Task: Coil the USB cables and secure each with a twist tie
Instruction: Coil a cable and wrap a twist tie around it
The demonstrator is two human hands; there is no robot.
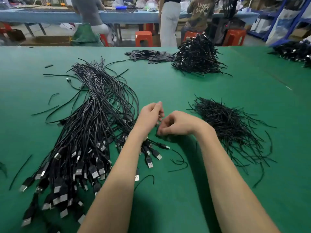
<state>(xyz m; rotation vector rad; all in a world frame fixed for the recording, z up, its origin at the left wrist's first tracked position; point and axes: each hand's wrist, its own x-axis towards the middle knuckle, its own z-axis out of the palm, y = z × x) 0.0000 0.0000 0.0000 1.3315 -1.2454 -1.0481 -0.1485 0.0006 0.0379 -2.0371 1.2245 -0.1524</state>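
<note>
Both hands, curled fingers meeting, cable bundle left

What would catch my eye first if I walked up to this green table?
Probably the big sheaf of loose USB cables fanned across the left of the green table, plugs toward the person. To the right lies a heap of twist ties, and at the far edge a mound of finished coils. Between them, the left hand and right hand work close together.

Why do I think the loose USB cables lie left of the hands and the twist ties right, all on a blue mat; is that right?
Nearly: the head view shows a green mat, not blue. The loose USB cables do lie left of the hands and the twist ties right.
</note>
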